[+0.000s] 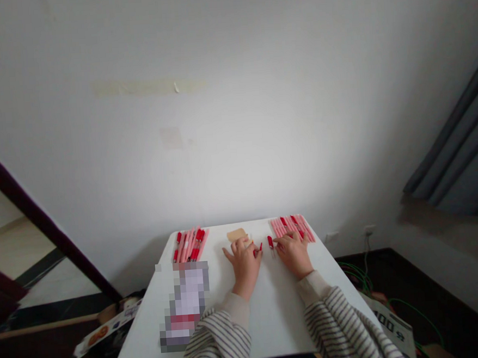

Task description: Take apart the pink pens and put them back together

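My left hand rests on the white table, fingers curled, pinching a small red pen cap at its right side. My right hand lies just to the right, fingers bent over a pink pen, with another red cap by its fingertips. A row of pink pens with red caps lies behind my right hand. A second bunch of the same pens lies at the table's far left. A small tan pad sits behind my left hand.
A blurred-out box lies on the table's left side. A white wall stands right behind the table. Green cables and a printed bag lie on the dark floor at right. A grey curtain hangs far right. Cartons sit on the floor at left.
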`<action>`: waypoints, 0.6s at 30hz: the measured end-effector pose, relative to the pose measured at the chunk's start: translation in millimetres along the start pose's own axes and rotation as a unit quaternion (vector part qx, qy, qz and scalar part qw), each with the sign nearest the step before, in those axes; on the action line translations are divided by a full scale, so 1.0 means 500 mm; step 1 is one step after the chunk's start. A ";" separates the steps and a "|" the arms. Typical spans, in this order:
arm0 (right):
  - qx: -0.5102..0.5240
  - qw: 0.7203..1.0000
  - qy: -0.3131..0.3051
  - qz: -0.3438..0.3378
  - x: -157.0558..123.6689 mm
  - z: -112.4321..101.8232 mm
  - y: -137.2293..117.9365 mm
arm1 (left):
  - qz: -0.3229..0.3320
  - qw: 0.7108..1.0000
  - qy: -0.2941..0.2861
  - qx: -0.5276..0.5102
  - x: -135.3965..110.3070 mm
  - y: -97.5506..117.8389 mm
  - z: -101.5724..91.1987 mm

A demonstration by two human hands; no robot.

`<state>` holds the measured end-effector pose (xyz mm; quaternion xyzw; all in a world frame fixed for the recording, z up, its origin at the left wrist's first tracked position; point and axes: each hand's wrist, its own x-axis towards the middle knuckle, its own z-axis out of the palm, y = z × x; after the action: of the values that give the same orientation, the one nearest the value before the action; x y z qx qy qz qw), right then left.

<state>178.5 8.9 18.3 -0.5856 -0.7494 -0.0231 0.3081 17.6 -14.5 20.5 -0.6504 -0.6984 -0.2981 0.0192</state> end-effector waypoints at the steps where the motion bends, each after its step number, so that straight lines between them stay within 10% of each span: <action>1: -0.002 1.000 0.005 0.003 0.000 0.002 0.001 | 0.002 1.000 0.000 0.000 0.001 0.001 0.000; 18: 0.093 0.995 0.018 0.040 0.015 0.018 -0.009 | 0.019 1.000 -0.006 0.009 0.005 0.011 -0.004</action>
<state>169.6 17.4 15.9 -0.5833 -0.7187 0.0487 0.3753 21.4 -13.0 25.3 -0.6651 -0.6887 -0.2874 0.0266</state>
